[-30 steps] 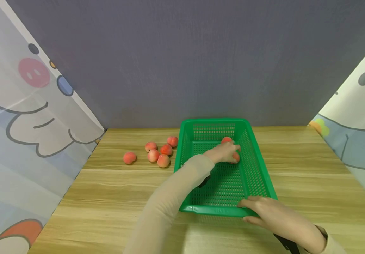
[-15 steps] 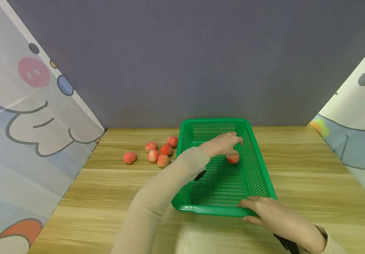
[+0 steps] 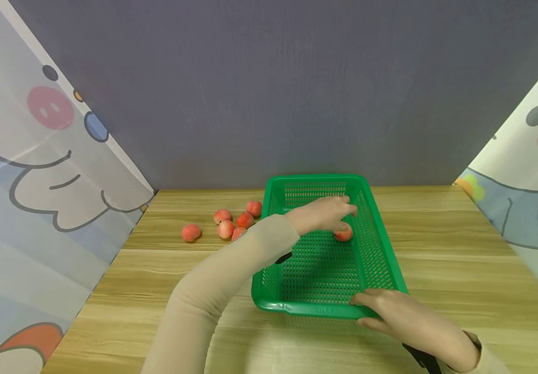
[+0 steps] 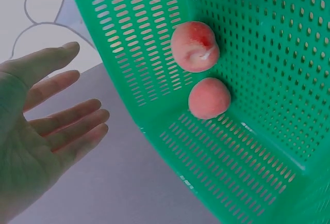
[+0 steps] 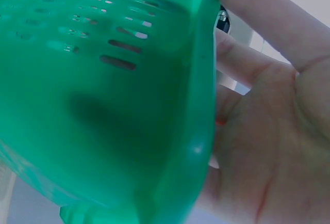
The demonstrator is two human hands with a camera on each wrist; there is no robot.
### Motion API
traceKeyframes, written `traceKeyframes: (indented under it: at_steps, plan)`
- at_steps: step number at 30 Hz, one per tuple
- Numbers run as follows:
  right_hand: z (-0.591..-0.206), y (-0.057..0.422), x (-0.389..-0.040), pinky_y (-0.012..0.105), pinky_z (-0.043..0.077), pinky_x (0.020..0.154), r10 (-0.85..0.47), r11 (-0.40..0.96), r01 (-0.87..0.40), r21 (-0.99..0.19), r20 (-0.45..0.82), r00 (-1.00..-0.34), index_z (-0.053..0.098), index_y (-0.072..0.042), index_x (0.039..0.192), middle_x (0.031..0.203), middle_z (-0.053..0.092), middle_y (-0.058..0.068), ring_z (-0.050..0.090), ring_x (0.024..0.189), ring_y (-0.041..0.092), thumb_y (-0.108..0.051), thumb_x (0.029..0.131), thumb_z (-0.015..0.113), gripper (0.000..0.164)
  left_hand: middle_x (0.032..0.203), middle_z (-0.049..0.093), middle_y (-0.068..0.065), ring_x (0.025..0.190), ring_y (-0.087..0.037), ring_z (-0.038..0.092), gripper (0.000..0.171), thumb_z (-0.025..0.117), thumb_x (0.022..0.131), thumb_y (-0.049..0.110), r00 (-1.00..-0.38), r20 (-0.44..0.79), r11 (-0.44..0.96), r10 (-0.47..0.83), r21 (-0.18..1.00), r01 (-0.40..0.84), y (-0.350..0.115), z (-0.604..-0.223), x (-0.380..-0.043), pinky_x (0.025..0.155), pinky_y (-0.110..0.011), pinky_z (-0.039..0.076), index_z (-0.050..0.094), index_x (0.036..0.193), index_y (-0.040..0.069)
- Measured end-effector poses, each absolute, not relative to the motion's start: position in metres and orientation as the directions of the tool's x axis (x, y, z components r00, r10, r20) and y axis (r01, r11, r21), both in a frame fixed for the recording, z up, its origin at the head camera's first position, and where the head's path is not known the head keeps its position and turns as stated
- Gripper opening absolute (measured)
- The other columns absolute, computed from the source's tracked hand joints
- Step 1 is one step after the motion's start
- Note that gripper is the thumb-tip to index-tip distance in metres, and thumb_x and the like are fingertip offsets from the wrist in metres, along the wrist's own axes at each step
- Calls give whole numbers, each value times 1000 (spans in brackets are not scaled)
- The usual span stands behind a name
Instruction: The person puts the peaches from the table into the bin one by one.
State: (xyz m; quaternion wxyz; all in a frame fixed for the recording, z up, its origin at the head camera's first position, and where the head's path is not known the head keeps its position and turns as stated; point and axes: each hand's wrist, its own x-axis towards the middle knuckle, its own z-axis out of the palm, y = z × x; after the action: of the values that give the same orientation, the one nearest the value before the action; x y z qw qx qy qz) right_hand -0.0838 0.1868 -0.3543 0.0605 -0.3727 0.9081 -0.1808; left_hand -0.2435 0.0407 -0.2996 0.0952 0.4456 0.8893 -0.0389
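Observation:
My left hand hovers over the green plastic basket, its fingers extended and holding nothing. Two peaches lie inside. In the left wrist view, one peach touches the slotted side wall and another peach sits beside it near the corner, both apart from the hand. The head view shows just one peach in the basket; the hand covers the other. At the basket's front right, my right hand grips the rim, fingers over the edge and thumb on the outer side.
Left of the basket, several peaches cluster on the wooden table, with a single peach farther left. A dark grey panel rises behind the table. Cartoon-printed curtains flank both sides.
My left hand has let go of a peach in the basket, lifted, and drawn slightly left. Its forearm has swung left, partly covering a peach outside. The right hand has stayed put.

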Motion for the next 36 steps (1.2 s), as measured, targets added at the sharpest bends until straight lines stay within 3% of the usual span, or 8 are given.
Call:
traceKeyframes:
  at_steps: [12, 20, 25, 29, 36]
  plan:
    - [-354, 186, -84, 27, 48, 59, -709, 647, -669, -366, 32, -704, 61, -15, 98, 87, 61, -5, 58, 77, 9, -25, 79, 64, 23, 115, 53, -3, 102, -13, 51, 31, 57, 86, 26, -525, -118, 522, 843, -60, 851, 5, -281, -222, 81, -20, 43, 56, 114, 14]
    - [-355, 188, -84, 27, 48, 59, -704, 652, -660, -373, 26, -709, 61, -15, 99, 89, 61, -4, 59, 77, 11, -26, 78, 64, 24, 110, 52, -6, 97, -17, 53, 43, 62, 83, 29, -569, -102, 562, 816, -85, 823, -18, -268, -215, 80, -25, 45, 52, 121, 13]
    - [-355, 188, -84, 28, 48, 59, -698, 659, -656, -368, 25, -716, 61, -15, 99, 89, 61, -3, 59, 77, 11, -27, 78, 64, 24, 115, 52, -7, 102, -17, 52, 42, 62, 83, 26, -573, -45, 572, 819, -30, 820, -34, -260, -209, 82, -25, 44, 53, 121, 11]
    - [-355, 188, -84, 28, 49, 60, -695, 664, -652, -366, 22, -719, 61, -15, 99, 89, 61, -2, 59, 78, 12, -27, 79, 64, 24, 111, 52, -5, 96, -15, 52, 38, 63, 82, 24, -577, 3, 577, 817, 7, 817, -49, -257, -206, 79, -24, 44, 55, 117, 11]
    - [-356, 188, -84, 28, 48, 60, -694, 664, -647, -375, 14, -720, 61, -16, 100, 90, 61, -4, 58, 78, 10, -28, 79, 63, 24, 110, 51, -5, 94, -16, 52, 37, 62, 83, 24, -646, 31, 641, 762, 96, 761, -73, -254, -203, 74, -24, 45, 55, 117, 11]
